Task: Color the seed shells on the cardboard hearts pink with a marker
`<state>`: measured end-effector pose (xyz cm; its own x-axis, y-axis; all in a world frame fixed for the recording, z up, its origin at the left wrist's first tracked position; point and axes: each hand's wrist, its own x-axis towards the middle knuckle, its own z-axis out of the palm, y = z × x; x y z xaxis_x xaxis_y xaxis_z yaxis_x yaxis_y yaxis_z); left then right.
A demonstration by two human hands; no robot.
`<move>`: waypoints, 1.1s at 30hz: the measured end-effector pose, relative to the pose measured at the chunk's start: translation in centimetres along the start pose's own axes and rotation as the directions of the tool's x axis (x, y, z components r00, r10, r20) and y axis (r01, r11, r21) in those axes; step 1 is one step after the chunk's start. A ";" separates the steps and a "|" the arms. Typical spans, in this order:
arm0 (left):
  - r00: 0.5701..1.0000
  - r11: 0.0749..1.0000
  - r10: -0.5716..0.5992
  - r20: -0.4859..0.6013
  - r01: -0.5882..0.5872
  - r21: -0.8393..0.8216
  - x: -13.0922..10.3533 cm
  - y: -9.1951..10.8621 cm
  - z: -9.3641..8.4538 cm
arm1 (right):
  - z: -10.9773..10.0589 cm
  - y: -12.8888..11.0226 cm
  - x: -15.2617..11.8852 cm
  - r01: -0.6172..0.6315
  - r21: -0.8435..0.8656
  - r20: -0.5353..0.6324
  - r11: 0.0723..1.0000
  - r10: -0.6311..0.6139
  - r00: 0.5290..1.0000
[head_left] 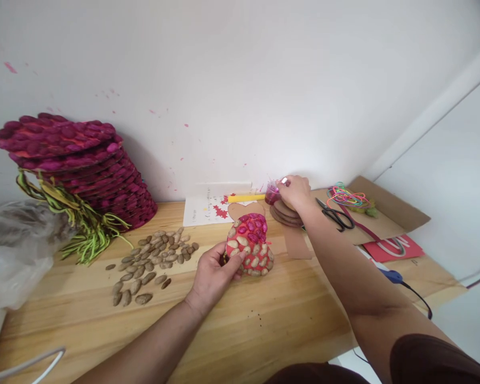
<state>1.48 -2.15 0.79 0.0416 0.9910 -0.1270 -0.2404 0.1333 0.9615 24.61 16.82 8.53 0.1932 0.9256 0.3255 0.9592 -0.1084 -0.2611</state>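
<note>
Currently, in the head view, your left hand [213, 272] grips the disc [250, 244] at its left edge, thumb across the front face, fingers curled behind; the disc stands tilted on the table [264, 320], its upper seeds painted magenta. Your right hand [296, 193] is closed around a small paint jar [272, 193] near the wall, beside stacked brown discs [286, 213]. Writing on the card [208, 209] is too small to read.
</note>
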 end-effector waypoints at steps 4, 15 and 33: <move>1.000 1.000 -0.003 0.003 0.003 0.004 0.0 0.0 0.0 | -0.3 -0.2 -0.1 -0.018 -0.013 0.000 1.000 0.018 1.000; 1.000 1.000 0.020 0.011 -0.020 0.024 0.1 -0.4 -0.1 | -0.3 -0.1 -0.6 0.001 0.009 -0.029 1.000 -0.001 1.000; 1.000 1.000 0.019 0.002 -0.019 0.002 0.0 0.2 0.1 | -2.1 1.2 -4.1 0.170 0.336 -0.416 0.927 -0.016 0.909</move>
<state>1.54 -2.17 1.04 0.0393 0.9934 -0.1081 -0.2389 0.1143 0.9643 25.40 12.19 8.78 0.2458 0.6924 0.6784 0.8524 0.1788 -0.4914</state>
